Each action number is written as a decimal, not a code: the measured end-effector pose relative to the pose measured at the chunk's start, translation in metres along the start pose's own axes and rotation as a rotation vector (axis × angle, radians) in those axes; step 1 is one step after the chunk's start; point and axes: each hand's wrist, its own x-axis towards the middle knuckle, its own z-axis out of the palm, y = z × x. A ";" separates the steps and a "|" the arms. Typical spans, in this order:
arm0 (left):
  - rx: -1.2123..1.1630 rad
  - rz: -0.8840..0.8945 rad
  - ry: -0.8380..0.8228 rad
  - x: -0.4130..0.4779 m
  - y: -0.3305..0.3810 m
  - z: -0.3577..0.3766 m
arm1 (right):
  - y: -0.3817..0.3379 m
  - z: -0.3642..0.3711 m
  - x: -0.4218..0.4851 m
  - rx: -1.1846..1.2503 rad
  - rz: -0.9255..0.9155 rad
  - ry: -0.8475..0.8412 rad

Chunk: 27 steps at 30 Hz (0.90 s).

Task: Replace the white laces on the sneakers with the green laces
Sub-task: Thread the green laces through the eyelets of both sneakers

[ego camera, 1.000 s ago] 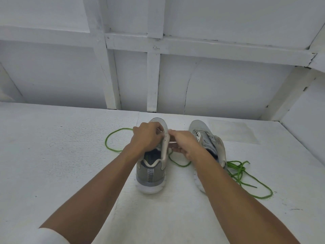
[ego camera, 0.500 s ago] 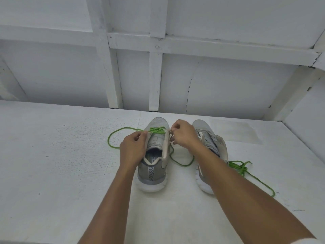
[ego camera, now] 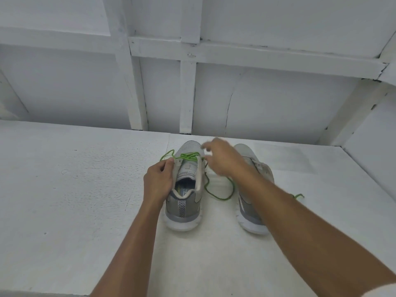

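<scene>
Two grey sneakers stand side by side on the white table (ego camera: 85, 189), toes pointing away from me. The left sneaker (ego camera: 184, 202) has a green lace (ego camera: 188, 156) crossed through its front eyelets. One end loops out to the left and the other trails between the shoes. My left hand (ego camera: 158, 181) pinches the lace at the shoe's left eyelet edge. My right hand (ego camera: 220, 159) hovers blurred over the right eyelets, so its grip is unclear. My right forearm partly hides the right sneaker (ego camera: 250, 219), which shows no lace.
A second green lace (ego camera: 299, 196) peeks out from behind my right forearm. A white panelled wall (ego camera: 257, 103) rises just behind the shoes. A slanted white side wall (ego camera: 375, 146) closes in on the right.
My hands have come off the top of the left sneaker, uncovering the green lace in its front eyelets. My right hand has lifted up and to the right. My left hand has slid to the shoe's left side.
</scene>
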 end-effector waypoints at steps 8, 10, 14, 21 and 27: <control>-0.032 0.008 0.002 -0.002 0.000 -0.002 | 0.017 -0.043 0.015 0.768 0.263 0.297; -0.033 0.013 0.008 -0.002 0.000 -0.001 | 0.019 -0.078 0.018 1.592 0.347 0.519; -0.028 0.023 0.019 -0.003 0.000 0.001 | 0.017 -0.078 0.012 1.426 0.277 0.510; -0.044 0.011 0.017 -0.002 -0.002 0.000 | 0.008 0.001 -0.003 -0.066 0.024 -0.093; -0.041 0.021 0.024 -0.001 -0.002 0.002 | 0.016 -0.023 0.002 0.162 0.047 0.031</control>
